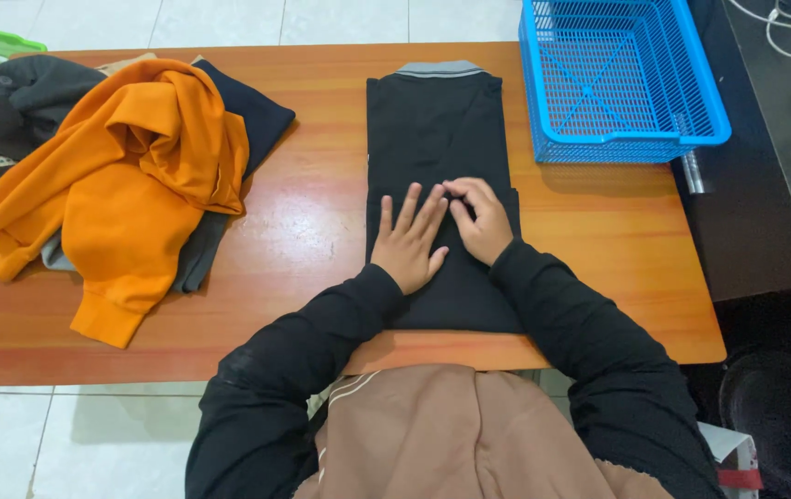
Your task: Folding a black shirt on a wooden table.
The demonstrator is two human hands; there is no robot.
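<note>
Head view: my left hand (pixel 408 242) lies flat, fingers spread wide, pressing the folded black shirt (pixel 439 129) on the wooden table (pixel 312 231). My right hand (pixel 481 220) touches it just beside, fingers curled, pinching a fold of the cloth. Well left of my hands is an orange garment (pixel 137 176) heaped over dark clothes. Beyond my right hand stands a blue mesh basket (pixel 619 79).

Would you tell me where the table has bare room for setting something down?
Bare wood lies between the orange garment and the folded black shirt, and right of it below the blue basket. The left end is crowded with clothes.
</note>
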